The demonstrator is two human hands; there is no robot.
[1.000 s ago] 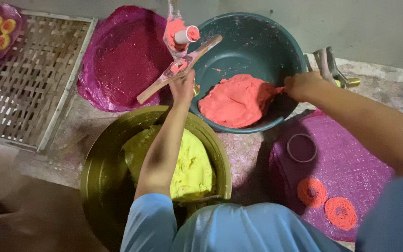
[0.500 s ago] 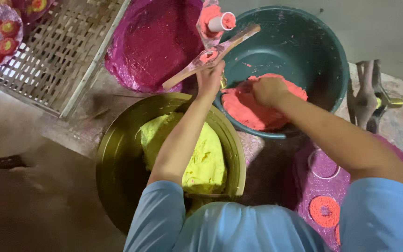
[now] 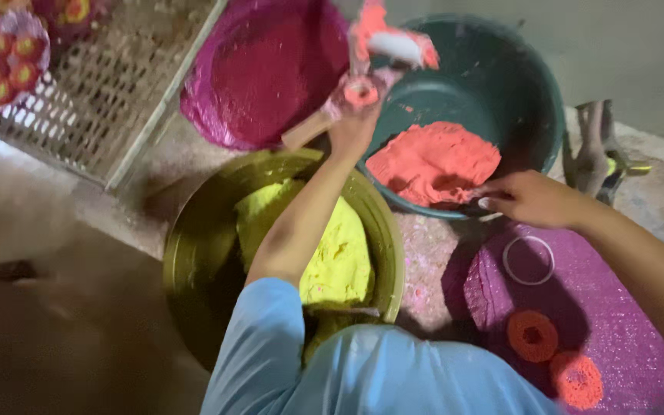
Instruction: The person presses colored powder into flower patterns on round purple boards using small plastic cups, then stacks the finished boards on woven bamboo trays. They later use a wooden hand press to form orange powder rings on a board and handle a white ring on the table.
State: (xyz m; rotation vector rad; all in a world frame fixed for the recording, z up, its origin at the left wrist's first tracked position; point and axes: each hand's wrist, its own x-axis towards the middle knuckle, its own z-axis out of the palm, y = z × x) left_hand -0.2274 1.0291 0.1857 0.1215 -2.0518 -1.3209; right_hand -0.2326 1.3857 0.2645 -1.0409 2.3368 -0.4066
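Seen from the head camera, the left hand (image 3: 353, 132) is raised over the gap between two basins, its fingers closed around a wooden-handled press (image 3: 351, 96) smeared with red-orange dough; the tool is blurred, so its exact form is hard to make out. The right hand (image 3: 530, 199) rests at the near rim of the dark green basin (image 3: 528, 100), fingers curled loosely with the fingertips (image 3: 487, 201) at the edge of the red-orange dough mound (image 3: 433, 163) that lies inside it; whether it grips any dough cannot be told.

Just below the left forearm sits a brass-coloured basin (image 3: 194, 246) holding a mass of yellow dough (image 3: 340, 257). Beyond it lies a magenta sheet (image 3: 267, 73), and to the far left a woven wire rack (image 3: 109, 100) carries a plate of small red-and-yellow pieces (image 3: 1, 58).

Under the right arm a purple glittery mat (image 3: 624, 338) bears a clear ring (image 3: 528, 260) and two pressed orange coils (image 3: 532, 336), one beside the other. A grey metal tool (image 3: 595, 150) lies near the green basin's right side.
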